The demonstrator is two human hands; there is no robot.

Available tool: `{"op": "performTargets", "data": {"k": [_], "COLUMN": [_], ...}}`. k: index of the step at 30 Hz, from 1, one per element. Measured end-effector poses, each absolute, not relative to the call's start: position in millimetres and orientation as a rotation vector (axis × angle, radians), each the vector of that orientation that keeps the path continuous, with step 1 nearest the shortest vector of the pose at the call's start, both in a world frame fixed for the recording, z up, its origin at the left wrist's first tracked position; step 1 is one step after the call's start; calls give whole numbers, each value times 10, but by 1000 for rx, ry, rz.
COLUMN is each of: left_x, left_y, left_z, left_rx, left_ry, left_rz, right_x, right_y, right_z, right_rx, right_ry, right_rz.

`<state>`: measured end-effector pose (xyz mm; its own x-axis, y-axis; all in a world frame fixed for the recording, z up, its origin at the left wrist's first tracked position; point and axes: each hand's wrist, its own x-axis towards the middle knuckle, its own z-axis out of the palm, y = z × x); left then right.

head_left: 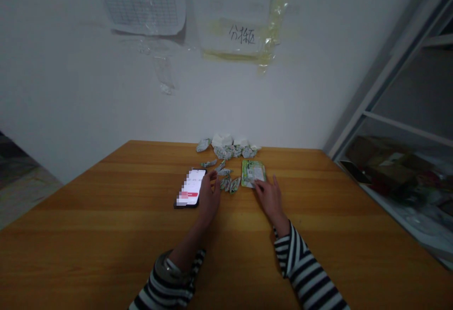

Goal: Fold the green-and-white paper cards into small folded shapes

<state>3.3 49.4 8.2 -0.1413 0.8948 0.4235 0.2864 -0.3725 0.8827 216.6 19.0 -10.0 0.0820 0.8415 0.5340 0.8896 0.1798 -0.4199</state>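
Observation:
My left hand [209, 196] rests on its edge beside the right side of a phone [193, 187]; its fingers are loosely curved and apart, with nothing visible in them. The phone lies face up with a lit screen, part of it pixelated. At its near edge, a flat green-and-white packet [253, 172] is pinched between the fingertips of my right hand [271, 197]. Small crumpled green-and-white wrappers [225, 182] lie between my hands.
Against the wall at the back of the wooden table [240, 248] sit more crumpled wrappers [223, 152] and white crumpled tissue [222, 140]. Taped sheets [240, 36] hang on the wall. A white-framed shelf with cardboard boxes [375, 156] stands to the right.

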Motion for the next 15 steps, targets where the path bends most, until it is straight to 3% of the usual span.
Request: {"op": "performTargets", "data": {"k": [10, 15], "left_x": [122, 196], "left_y": [437, 438], "left_z": [141, 88], "left_rx": [1401, 889], "left_ry": [1096, 868], "left_rz": [1292, 1048], "right_x": [2115, 1809], "right_y": [169, -36], "right_z": [-112, 88], "right_rx": [-1517, -1061], "right_ry": [-1277, -1916], "right_rz": [-55, 77]}}
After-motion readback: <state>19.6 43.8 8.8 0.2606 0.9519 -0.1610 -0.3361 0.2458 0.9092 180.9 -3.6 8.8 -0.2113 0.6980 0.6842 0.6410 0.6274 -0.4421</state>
